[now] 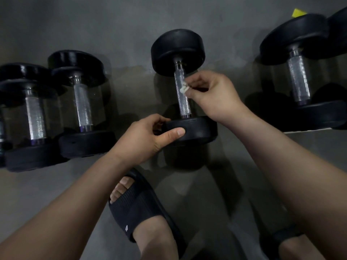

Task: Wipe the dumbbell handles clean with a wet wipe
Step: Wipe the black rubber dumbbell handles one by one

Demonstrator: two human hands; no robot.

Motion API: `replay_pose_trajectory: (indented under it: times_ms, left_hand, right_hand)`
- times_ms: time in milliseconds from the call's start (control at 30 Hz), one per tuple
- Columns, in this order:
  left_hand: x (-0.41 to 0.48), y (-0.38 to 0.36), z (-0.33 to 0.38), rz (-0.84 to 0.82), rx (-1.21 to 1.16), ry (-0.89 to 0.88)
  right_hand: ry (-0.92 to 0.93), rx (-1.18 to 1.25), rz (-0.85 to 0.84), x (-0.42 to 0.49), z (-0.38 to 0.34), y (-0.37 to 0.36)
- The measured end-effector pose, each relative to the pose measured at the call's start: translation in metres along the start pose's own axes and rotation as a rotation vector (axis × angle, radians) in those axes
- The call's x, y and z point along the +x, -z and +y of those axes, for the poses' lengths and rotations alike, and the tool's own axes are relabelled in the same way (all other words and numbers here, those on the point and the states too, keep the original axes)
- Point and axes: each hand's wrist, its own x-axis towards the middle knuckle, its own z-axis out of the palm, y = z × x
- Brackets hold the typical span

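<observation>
A black dumbbell [177, 51] with a knurled metal handle [183, 102] lies on the grey floor in the middle of the view. My left hand [144, 139] grips its near weight head [199, 128], thumb across the rim. My right hand [212, 96] pinches a small crumpled white wet wipe [183, 89] and presses it against the right side of the handle, about a third of the way down from the far head.
Two more dumbbells [82, 104] [35, 117] lie side by side at the left, another dumbbell [300, 76] at the right. A yellow object [298, 13] shows at the top right. My feet in black slides [140, 207] [287, 239] stand below the hands.
</observation>
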Motion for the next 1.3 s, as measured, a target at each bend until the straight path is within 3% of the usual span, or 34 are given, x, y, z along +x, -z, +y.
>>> replay_pose_trajectory:
  times_ms: [233, 433, 567, 1000, 1300]
  left_hand:
    - [0.001, -0.002, 0.001, 0.018, -0.002, 0.001]
    - [0.001, -0.001, -0.001, 0.022, -0.007, -0.005]
    - [0.002, 0.000, -0.003, 0.016, -0.017, 0.002]
    - [0.003, 0.000, -0.006, -0.011, -0.070, 0.004]
    - [0.002, -0.001, -0.004, -0.012, -0.093, 0.000]
  right_hand:
    - [-0.138, 0.141, 0.181, 0.030, -0.021, -0.015]
    - [-0.306, 0.218, 0.105, 0.013, -0.016, -0.014]
    - [-0.338, 0.296, 0.175, 0.033, -0.027, -0.016]
    - [-0.327, 0.327, 0.228, 0.042, -0.028, -0.029]
    - [-0.150, 0.122, 0.099, 0.020, -0.011, -0.014]
